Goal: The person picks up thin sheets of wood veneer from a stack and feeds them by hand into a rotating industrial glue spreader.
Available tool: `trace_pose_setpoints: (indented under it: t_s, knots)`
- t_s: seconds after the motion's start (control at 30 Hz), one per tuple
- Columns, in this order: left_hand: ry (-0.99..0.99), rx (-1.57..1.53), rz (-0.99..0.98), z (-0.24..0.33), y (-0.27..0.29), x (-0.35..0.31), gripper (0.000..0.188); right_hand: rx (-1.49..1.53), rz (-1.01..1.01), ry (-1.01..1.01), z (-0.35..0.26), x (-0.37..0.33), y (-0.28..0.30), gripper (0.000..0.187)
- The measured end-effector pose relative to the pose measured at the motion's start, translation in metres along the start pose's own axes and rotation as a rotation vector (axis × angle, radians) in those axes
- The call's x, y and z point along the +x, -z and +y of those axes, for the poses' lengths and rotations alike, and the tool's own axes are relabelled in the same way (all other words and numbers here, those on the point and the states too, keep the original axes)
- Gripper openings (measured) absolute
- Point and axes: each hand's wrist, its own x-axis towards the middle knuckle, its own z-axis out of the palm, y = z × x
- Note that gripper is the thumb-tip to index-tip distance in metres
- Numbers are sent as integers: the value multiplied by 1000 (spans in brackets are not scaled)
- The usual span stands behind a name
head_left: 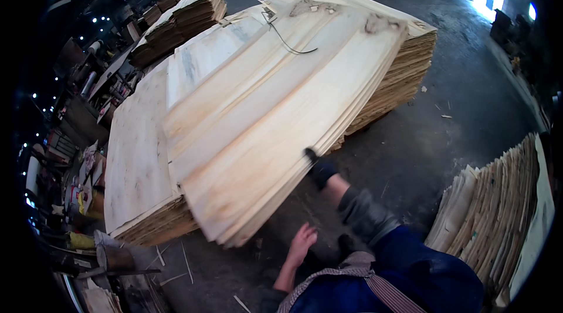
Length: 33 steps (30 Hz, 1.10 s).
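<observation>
Fingers (310,153) of the right hand (321,172), dark-gloved, at the right edge of the loose top sheets (281,113); blur there, so cannot tell whether they grip the edge or only press on it. Left hand (302,241) bare, fingers loosely bent and unclosed, held near side of the sheets and apart from them. Top sheets are pale, wood-like, brown-streaked, lying askew on a large stack (399,75), their near corner hanging out past its near side and slightly fanned. Thin dark curved strip (287,43) lies on their far part. Second stack (202,14) stands far left; further pile of sheets (487,213) near right. Grey floor (463,84) between, light scraps (447,116) on it to the right.
</observation>
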Motion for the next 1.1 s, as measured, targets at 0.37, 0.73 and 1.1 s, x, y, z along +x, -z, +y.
trace_pose_setpoints:
  t_s: [0.37, 0.73, 1.1]
  knots:
    - [-367, -1152, 423, 14, 67, 13, 60, -379, -1393, 153, 17, -177, -119, 59]
    - [-737, -936, 840, -13, 80, 13, 54, -831, 185, -65, -197, 169, 343, 96]
    - [-622, -1147, 760, -9, -133, 129, 66, 12, -448, -239, -172, 158, 370, 51]
